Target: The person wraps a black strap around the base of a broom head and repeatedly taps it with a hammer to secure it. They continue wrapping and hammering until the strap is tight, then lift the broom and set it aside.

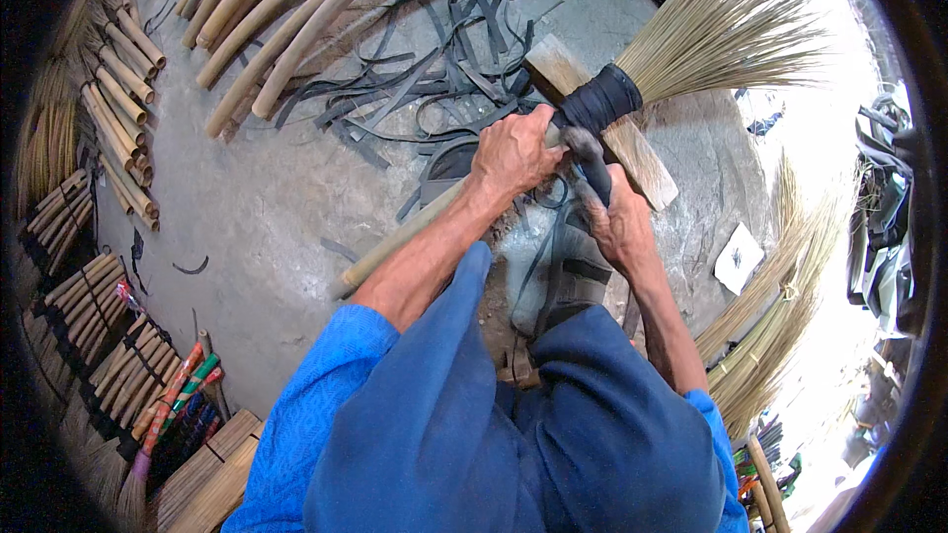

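Observation:
A broom lies slantwise before me, its straw bristles (pixel 726 30) fanned toward the upper right. Black rubber strip is wound around the neck (pixel 600 101), and a pale bamboo handle (pixel 395 245) runs down left under my left forearm. My left hand (pixel 515 153) is closed around the handle just below the binding. Close beside it, my right hand (pixel 624 219) grips a dark, blunt-ended piece (pixel 591 166) against the lower end of the binding; its exact kind is unclear. Beneath the broom's neck rests a wooden block (pixel 642 163).
Loose black rubber strips (pixel 395 89) lie tangled on the grey floor (pixel 267 197). Bamboo poles (pixel 286 25) stretch across the upper left, with bundled bamboo sticks (pixel 123 133) along the left. Straw bundles (pixel 765 350) lie at right, near a white paper piece (pixel 739 259).

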`<state>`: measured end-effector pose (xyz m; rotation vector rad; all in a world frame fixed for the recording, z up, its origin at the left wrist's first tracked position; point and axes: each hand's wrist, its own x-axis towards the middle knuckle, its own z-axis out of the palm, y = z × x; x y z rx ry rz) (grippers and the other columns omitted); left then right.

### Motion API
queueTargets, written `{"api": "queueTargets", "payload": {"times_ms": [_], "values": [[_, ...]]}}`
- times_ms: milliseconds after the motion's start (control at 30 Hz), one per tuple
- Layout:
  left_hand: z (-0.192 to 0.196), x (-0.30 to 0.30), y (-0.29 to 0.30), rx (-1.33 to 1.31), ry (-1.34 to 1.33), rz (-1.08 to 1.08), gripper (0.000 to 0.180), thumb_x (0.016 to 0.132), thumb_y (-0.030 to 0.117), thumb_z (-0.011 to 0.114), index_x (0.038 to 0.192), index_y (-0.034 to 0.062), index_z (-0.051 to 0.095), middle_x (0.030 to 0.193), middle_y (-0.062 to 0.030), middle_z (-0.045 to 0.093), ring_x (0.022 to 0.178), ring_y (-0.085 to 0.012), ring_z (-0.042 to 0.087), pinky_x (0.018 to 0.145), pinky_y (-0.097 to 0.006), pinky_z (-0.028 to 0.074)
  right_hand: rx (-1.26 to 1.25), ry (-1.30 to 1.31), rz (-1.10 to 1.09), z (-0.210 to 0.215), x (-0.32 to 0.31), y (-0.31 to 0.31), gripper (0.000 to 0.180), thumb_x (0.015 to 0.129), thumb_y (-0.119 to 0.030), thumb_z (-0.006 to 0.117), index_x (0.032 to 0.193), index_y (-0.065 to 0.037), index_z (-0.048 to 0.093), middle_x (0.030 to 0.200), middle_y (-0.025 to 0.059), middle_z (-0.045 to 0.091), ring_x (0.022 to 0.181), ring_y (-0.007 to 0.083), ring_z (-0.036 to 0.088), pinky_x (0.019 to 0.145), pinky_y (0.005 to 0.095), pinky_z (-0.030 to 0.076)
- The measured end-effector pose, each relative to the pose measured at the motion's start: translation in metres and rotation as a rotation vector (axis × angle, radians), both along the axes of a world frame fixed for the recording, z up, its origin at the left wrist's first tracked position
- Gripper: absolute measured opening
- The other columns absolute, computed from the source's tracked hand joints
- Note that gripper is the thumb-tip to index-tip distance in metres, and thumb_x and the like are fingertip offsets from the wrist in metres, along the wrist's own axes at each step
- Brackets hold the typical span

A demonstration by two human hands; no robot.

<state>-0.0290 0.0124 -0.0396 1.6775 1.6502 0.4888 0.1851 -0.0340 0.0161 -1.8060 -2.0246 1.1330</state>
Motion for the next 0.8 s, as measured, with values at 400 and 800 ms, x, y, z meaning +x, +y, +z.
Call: {"api": "queueTargets", "payload": {"times_ms": [400, 800], "values": [[-0.001, 0.004, -0.002, -0.014, 0.078, 0.035, 0.037, 0.085, 0.025, 0.084, 0.107, -0.0007, 0.067, 0.094, -0.0291, 0.078, 0.094, -0.0505, 0.078, 0.086, -0.061, 0.061, 0.37, 0.191, 0.017, 0.036, -0.014, -0.003, 0.031, 0.111, -0.03, 0.065, 0.123, -0.001, 0.06, 0.087, 0.0178, 0.066, 0.077, 0.0345, 0.067, 0.071, 0.0446, 0.053], [-0.019, 0.0, 0.0, 0.082, -0.037, 0.012, 0.048, 0.085, 0.028, 0.087, 0.118, 0.0033, 0.064, 0.093, -0.0293, 0.077, 0.091, -0.0565, 0.074, 0.079, -0.066, 0.057, 0.005, -0.207, -0.294, -0.02, 0.092, -0.145, 0.047, 0.115, -0.042, 0.057, 0.129, 0.002, 0.065, 0.11, 0.0326, 0.072, 0.105, 0.0504, 0.071, 0.091, 0.0522, 0.054]]}}
